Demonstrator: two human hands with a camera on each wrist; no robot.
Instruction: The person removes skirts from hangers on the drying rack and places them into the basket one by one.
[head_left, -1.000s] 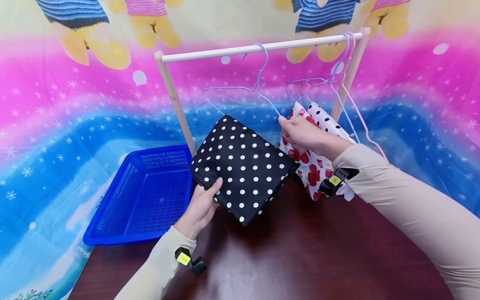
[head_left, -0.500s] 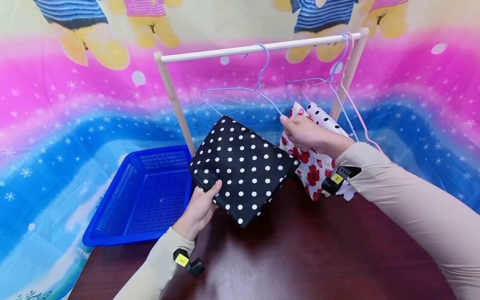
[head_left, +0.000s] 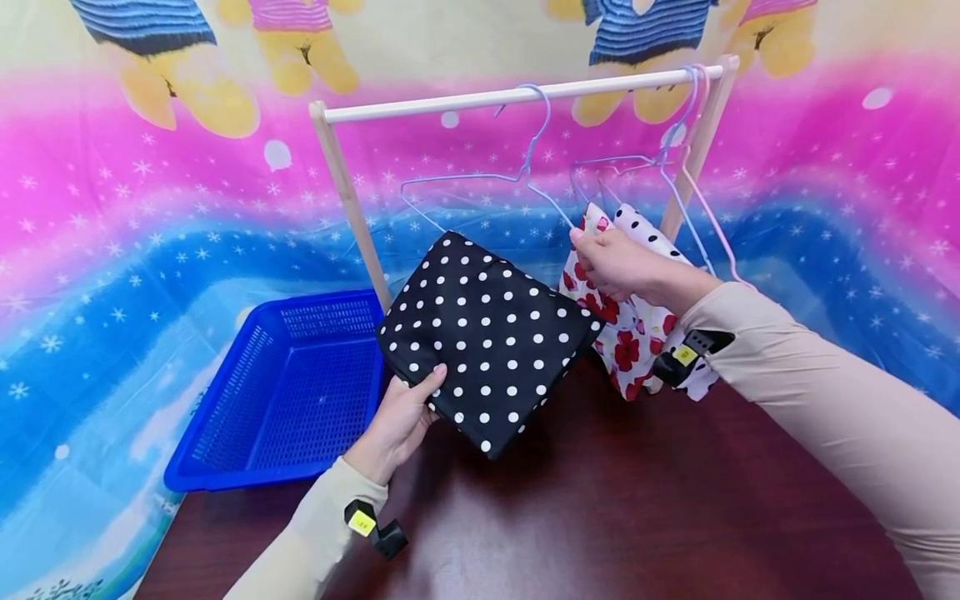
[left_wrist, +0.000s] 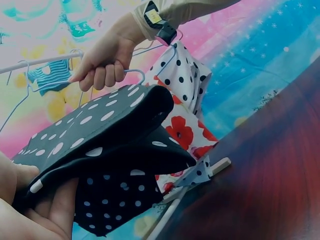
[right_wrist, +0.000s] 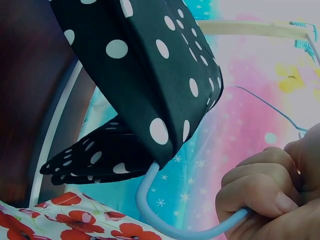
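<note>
A black cloth with white polka dots [head_left: 487, 333] hangs folded over a blue wire hanger [head_left: 465, 177], whose hook is on the rail. My left hand [head_left: 397, 425] pinches the cloth's lower left edge, thumb on the front and fingers behind it. My right hand [head_left: 626, 265] grips the right arm of the hanger with curled fingers. In the right wrist view the hanger's bent end [right_wrist: 145, 192] comes out of the fist and runs into the fold of the cloth. From the left wrist view, the cloth's folded layers [left_wrist: 125, 135] gape at the side.
The rack's white rail [head_left: 450, 101] spans two wooden posts on a dark red table [head_left: 600, 500]. On the rail's right hang a red-flowered cloth [head_left: 626, 354] and a white cloth with black dots [head_left: 647, 232]. A blue basket [head_left: 247, 482] stands at the left.
The right hand has moved slightly to the right with the hanger, and the hook has slid a little rightward along the rail. The left hand keeps its hold on the cloth.
</note>
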